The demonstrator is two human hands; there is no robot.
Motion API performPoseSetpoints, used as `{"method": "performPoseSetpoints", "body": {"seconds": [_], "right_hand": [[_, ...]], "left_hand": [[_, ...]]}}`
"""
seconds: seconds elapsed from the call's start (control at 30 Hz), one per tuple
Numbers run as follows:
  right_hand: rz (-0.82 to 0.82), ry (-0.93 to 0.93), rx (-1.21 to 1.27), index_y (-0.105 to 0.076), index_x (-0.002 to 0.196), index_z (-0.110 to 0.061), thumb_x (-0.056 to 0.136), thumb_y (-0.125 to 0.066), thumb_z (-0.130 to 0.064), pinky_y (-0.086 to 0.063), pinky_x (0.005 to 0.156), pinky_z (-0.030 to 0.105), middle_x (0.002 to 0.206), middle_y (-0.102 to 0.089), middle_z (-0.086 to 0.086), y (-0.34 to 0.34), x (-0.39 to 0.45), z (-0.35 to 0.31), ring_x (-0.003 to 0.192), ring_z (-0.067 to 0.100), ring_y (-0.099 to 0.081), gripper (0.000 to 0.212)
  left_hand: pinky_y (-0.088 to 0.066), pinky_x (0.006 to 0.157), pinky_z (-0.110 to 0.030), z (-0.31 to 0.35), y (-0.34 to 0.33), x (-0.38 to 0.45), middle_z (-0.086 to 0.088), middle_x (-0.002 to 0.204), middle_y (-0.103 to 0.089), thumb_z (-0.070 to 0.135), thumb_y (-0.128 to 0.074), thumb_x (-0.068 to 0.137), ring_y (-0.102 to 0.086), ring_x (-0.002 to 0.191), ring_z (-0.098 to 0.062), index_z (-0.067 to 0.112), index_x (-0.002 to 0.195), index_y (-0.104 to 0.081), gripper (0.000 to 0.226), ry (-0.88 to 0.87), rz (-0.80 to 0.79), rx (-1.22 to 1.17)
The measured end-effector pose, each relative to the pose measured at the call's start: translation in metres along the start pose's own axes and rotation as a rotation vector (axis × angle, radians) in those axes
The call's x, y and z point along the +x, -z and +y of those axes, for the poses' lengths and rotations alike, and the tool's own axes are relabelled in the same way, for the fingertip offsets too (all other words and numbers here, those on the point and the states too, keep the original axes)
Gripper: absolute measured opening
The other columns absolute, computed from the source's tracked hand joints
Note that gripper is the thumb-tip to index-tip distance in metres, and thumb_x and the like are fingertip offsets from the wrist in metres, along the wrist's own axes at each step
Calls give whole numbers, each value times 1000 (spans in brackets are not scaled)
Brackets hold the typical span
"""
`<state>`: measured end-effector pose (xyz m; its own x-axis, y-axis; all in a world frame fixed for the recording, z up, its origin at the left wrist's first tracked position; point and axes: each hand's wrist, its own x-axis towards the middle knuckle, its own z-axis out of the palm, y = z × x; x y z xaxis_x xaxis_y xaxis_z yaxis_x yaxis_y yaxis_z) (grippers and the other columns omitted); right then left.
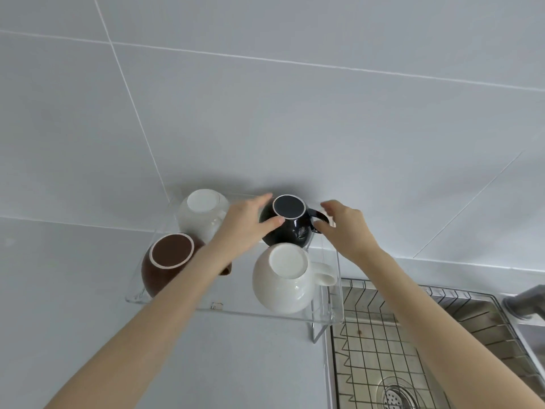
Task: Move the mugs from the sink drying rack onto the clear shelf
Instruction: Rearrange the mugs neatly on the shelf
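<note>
Four mugs stand upside down on the clear shelf (165, 296), which sits on the pale worktop (73, 320) against the tiled wall. At the back left is a white mug (200, 214); in front of it a brown mug (165, 264); at the back right a black mug (290, 224); and nearest the camera on the right a second white mug (283, 278), its handle pointing right. Both hands are on the black mug. The left hand (244, 222) cups its left side, thumb pressed on the body just under the base ring and fingers spread along the far side. The right hand (345, 228) is at the handle, fingers curled at its loop; whether they grip it firmly I cannot tell. The wire drying rack (413, 335) lies in the sink to the right of the shelf, with no mugs showing in it.
</note>
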<state>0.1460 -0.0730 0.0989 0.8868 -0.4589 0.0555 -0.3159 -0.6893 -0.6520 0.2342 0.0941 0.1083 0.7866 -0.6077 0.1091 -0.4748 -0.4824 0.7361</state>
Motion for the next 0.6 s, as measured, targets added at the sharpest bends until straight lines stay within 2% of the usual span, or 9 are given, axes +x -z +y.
{"method": "performPoseSetpoints", "body": {"seconds": [0.03,0.1,0.17,0.3,0.4,0.47,0.5,0.57,0.6], "right_hand": [[7,22,-24,-48,126,-7,86,-56,-13,-37,91,24,124,-60,16,-2,0,-9,114,30,-54,41],[81,141,4,-48,127,-9,88,-53,-12,-34,87,18,128,-57,12,-7,-4,-33,112,26,-53,39],[94,251,46,-55,120,-9,87,-53,-10,-38,86,20,118,-63,13,-21,-7,-60,104,27,-58,33],[-88,270,-40,-62,110,-5,85,-57,-14,-47,86,39,103,-69,19,-62,-3,-91,96,35,-61,27],[-167,213,-163,-58,82,-6,80,-59,-17,-45,69,38,89,-67,21,-85,5,-100,83,39,-58,11],[-188,190,-192,-58,78,-3,78,-60,-15,-41,64,36,84,-67,21,-92,11,-99,74,35,-54,12],[-194,183,-190,-60,80,-2,77,-60,-13,-43,64,36,84,-67,21,-92,13,-98,73,35,-54,11],[-203,177,-167,-63,85,-2,75,-59,-9,-51,70,40,85,-69,21,-93,17,-96,78,37,-59,13],[-204,182,-158,-65,87,-3,75,-59,-8,-52,73,43,86,-69,21,-93,19,-95,81,38,-60,14]], "left_hand": [[-36,82,-19,-3,14,1,-8,132,-57,26,-65,81,-59,107,-28,16,132,-44,57,5,14,3],[-37,83,-18,-13,46,3,-9,131,-57,26,-65,80,-59,104,-29,19,132,-44,56,29,62,-1],[-36,96,-23,-31,76,3,-6,135,-54,24,-67,79,-53,119,-25,19,130,-48,55,80,59,42],[-34,106,-32,-66,101,3,-2,143,-45,22,-72,74,-45,128,-23,20,132,-45,64,189,-76,72],[-34,105,-32,-76,103,1,1,143,-43,27,-78,64,-43,129,-25,24,134,-42,79,231,-129,18],[-36,104,-29,-80,102,-1,4,133,-55,35,-79,53,-48,125,-20,38,121,-52,73,190,-160,-39],[-39,105,-30,-82,101,-1,11,121,-64,39,-77,47,-54,120,-16,48,107,-58,64,159,-167,-62],[-42,104,-30,-87,101,-1,30,94,-69,43,-76,41,-60,110,-11,60,85,-59,50,138,-155,-102],[-43,102,-30,-89,102,-1,33,89,-69,43,-76,40,-61,108,-10,61,82,-59,49,135,-143,-105]]}}
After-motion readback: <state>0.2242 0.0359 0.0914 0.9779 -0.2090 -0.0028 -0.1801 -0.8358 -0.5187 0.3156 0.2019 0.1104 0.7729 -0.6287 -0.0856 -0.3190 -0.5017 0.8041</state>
